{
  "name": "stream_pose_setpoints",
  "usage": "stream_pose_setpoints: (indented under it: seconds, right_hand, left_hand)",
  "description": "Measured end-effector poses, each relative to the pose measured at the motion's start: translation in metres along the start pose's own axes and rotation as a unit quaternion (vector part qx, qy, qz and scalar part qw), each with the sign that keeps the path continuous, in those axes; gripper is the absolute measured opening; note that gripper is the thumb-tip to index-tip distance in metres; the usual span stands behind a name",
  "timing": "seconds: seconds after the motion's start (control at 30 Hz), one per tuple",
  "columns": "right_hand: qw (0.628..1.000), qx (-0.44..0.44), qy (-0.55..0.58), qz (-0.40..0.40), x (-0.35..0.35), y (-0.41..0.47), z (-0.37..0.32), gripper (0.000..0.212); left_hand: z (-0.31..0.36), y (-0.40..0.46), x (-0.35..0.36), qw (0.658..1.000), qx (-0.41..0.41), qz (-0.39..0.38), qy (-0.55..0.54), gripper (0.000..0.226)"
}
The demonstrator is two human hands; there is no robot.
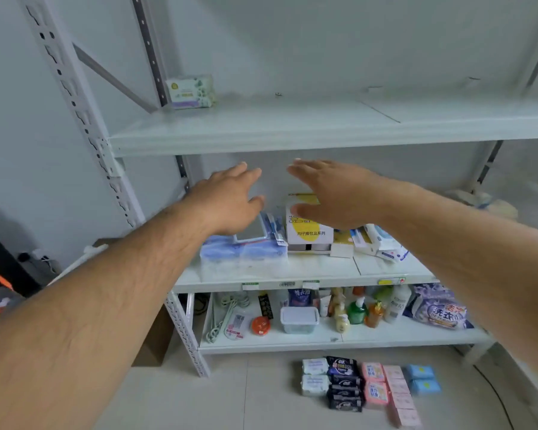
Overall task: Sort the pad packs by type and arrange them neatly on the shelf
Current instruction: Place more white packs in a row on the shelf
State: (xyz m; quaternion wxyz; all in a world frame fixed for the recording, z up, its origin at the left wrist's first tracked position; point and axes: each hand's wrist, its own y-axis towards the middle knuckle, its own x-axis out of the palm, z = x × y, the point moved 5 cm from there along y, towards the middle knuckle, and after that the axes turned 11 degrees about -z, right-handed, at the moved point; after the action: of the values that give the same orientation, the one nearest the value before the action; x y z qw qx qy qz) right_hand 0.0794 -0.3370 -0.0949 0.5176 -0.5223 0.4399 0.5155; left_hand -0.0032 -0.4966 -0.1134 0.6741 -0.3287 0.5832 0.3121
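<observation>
Fingers (pixel 246 173) of the left hand (pixel 227 203) are lying loosely together and extended, thumb standing apart, gripping nothing. Fingers (pixel 305 167) of the right hand (pixel 339 193) are also stretching out flat and close together, thumb apart below them, empty too. Both hands are hovering palm-down at center frame, in front of the middle shelf (pixel 267 274), just below the front edge of the upper shelf (pixel 261 131).

One green-and-white pad pack (pixel 190 91) is sitting alone at the back left corner of the upper shelf, upper left of frame, next to the rear upright.

Remaining pad packs are lying on the floor (pixel 261 398) at bottom center-right, lined up in columns: white packs (pixel 315 375), black packs (pixel 343 384) beside them, pink packs (pixel 375 384), paler pink packs (pixel 399 395), then blue packs (pixel 421 380) furthest right.

Middle shelf is carrying a blue-and-white wrapped bundle (pixel 243 251) under the left hand, a white box with a yellow circle (pixel 308 232) under the right hand, and small white-blue packs (pixel 382 240) leaning to the right of it.

Lower shelf (pixel 323 344) is holding a clear lidded container (pixel 299 319), an orange round item (pixel 260 325), several bottles (pixel 357 311) and a purple detergent bag (pixel 438 308).
</observation>
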Motion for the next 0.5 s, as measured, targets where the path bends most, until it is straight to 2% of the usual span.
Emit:
stream_pose_setpoints:
  seconds: [0.23, 0.5]
  right_hand:
    - [0.995, 0.028, 0.040, -0.091, 0.118, -0.076, 0.014, 0.078]
    - [0.967, 0.076, 0.110, -0.217, 0.252, -0.146, 0.082, 0.076]
  left_hand:
    - [0.037, -0.046, 0.112, 0.996, -0.017, -0.089, -0.018, 0.065]
    - [0.122, -0.055, 0.245, 0.981, -0.013, -0.186, -0.053, 0.063]
